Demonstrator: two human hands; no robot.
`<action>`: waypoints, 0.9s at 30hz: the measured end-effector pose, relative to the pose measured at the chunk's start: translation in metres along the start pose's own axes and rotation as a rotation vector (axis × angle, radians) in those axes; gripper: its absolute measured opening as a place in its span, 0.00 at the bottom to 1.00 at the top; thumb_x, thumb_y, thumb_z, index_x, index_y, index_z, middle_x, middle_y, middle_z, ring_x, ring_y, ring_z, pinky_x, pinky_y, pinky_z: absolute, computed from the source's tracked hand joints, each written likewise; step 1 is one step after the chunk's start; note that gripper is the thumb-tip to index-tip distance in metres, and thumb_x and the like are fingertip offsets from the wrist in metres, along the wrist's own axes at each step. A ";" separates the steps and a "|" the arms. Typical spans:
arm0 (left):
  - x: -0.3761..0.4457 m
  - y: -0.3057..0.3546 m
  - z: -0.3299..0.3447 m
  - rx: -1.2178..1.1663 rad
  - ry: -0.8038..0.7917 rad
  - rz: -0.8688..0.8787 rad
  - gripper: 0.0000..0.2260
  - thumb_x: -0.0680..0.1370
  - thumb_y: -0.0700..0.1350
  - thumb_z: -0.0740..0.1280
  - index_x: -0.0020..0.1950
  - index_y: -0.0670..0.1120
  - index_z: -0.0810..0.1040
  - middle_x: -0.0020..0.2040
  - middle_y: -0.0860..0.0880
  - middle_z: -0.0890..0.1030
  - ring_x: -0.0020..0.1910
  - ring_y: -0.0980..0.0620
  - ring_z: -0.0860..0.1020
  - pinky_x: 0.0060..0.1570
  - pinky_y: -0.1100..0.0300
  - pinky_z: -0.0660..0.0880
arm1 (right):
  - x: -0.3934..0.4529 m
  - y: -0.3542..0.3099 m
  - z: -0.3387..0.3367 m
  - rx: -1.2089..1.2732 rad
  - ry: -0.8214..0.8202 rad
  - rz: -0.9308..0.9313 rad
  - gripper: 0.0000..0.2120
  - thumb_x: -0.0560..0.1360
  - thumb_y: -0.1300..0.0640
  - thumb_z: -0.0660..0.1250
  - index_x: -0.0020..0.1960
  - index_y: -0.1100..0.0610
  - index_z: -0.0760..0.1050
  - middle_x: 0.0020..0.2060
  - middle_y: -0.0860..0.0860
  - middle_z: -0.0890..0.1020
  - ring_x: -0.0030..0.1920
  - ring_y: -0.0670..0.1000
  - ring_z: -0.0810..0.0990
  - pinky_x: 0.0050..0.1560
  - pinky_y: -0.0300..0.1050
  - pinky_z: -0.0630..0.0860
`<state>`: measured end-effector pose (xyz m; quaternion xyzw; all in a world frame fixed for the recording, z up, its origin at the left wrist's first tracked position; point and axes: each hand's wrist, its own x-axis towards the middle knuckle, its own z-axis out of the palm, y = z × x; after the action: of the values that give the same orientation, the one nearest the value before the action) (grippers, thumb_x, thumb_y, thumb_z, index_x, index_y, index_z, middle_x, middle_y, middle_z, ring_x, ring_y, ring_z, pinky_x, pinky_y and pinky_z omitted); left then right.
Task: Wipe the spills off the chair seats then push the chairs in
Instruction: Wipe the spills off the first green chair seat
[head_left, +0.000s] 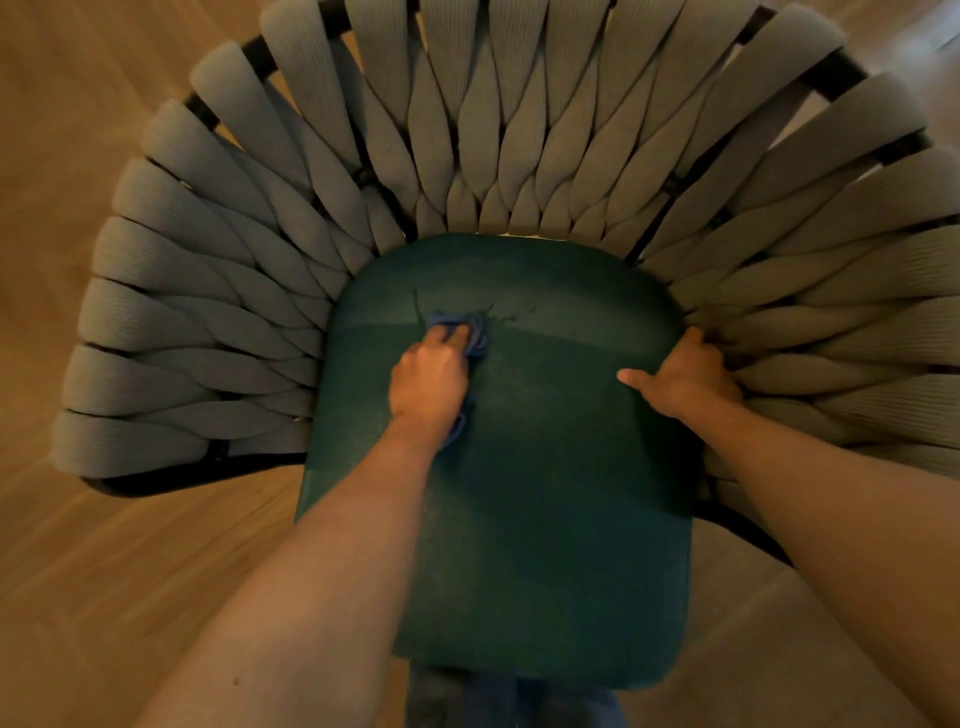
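Left hand (430, 370) clamps cloth (470, 332) on seat (545, 493), at spill (498, 316). Spill streaks run right of cloth, toward back. Right hand (680, 374) grips seat's right edge, farther from spill.

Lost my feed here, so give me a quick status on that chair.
Left hand pressing blue cloth on green seat. Right hand gripping seat's right edge. Dark spill streaks beside cloth. Nothing in the way.
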<state>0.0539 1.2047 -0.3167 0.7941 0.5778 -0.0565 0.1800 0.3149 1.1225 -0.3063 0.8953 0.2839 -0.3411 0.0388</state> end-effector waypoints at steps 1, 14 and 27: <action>0.002 -0.015 -0.004 -0.002 0.016 -0.028 0.18 0.80 0.41 0.59 0.69 0.51 0.72 0.63 0.43 0.75 0.52 0.34 0.77 0.45 0.45 0.74 | -0.001 -0.003 -0.001 -0.035 0.005 -0.014 0.45 0.68 0.40 0.78 0.73 0.60 0.60 0.70 0.61 0.70 0.67 0.64 0.72 0.61 0.60 0.75; 0.018 -0.108 -0.028 -0.049 0.179 -0.229 0.15 0.76 0.40 0.64 0.62 0.44 0.78 0.52 0.36 0.77 0.45 0.33 0.78 0.41 0.44 0.75 | 0.001 -0.019 -0.022 -0.077 -0.015 -0.071 0.51 0.62 0.47 0.84 0.75 0.62 0.61 0.71 0.64 0.67 0.70 0.65 0.69 0.66 0.57 0.70; 0.012 0.040 0.012 -0.448 0.059 -0.181 0.16 0.76 0.42 0.66 0.64 0.48 0.79 0.60 0.40 0.79 0.54 0.37 0.78 0.54 0.47 0.76 | 0.014 -0.005 -0.037 0.678 -0.098 0.249 0.70 0.45 0.09 0.46 0.74 0.50 0.70 0.72 0.51 0.73 0.69 0.57 0.73 0.70 0.59 0.68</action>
<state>0.0969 1.2005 -0.3229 0.6807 0.6496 0.0803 0.3290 0.3422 1.1434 -0.2858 0.8675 0.0412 -0.4511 -0.2055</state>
